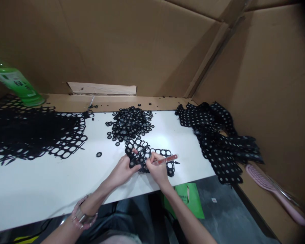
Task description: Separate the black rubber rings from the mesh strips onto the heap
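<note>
Forearms (189, 213) convergent (bracelet (81, 217) on one), left hand (122, 170) tight on black mesh (142, 159), right hand (157, 168) around red tool (169, 159)

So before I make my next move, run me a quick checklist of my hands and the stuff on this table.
1. Left hand steadying the black perforated sheet: ok, it grips the left part.
2. Right hand holding the red-handled tool: ok.
3. Tool tip plainly visible: cannot tell its exact spot, too small and blurred.
4. Every hole in the held sheet filled: not ok, several show white.
5. All black rings gathered in the pile: not ok, one loose ring lies apart, to the left.
6. Green drink bottle clear of both hands: ok, far left.
</note>
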`<state>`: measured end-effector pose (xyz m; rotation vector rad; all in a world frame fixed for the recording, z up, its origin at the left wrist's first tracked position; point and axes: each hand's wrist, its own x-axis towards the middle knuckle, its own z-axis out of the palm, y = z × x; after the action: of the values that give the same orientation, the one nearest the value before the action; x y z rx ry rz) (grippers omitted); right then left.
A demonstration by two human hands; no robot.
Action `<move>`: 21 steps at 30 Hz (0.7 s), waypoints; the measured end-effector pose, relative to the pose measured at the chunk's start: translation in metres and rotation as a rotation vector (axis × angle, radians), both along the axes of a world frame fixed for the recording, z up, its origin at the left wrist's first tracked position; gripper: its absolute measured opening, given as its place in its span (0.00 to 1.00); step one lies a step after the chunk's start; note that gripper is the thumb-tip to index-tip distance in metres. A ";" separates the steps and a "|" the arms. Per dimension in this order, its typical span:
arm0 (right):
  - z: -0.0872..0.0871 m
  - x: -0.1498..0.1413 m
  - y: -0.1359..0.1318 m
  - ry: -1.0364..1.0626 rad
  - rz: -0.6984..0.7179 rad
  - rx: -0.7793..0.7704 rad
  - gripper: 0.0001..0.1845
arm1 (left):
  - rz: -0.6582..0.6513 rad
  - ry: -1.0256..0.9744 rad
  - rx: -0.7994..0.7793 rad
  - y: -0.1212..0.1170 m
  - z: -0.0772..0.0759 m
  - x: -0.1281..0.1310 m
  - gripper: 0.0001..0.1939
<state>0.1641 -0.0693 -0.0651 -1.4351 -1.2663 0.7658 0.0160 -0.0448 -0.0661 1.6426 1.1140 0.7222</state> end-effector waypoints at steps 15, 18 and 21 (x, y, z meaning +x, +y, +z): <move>0.000 -0.001 0.001 0.020 0.053 -0.019 0.12 | 0.052 -0.223 -0.175 -0.002 -0.003 0.000 0.19; -0.002 0.003 0.002 0.146 0.034 -0.023 0.12 | 0.024 -0.133 -0.095 -0.002 -0.001 -0.002 0.17; -0.003 0.005 0.001 0.221 -0.023 0.000 0.13 | 0.024 -0.014 0.001 -0.003 0.002 -0.003 0.14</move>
<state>0.1693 -0.0682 -0.0678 -1.3226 -1.0785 0.8832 0.0134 -0.0477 -0.0641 1.6248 1.1249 0.7484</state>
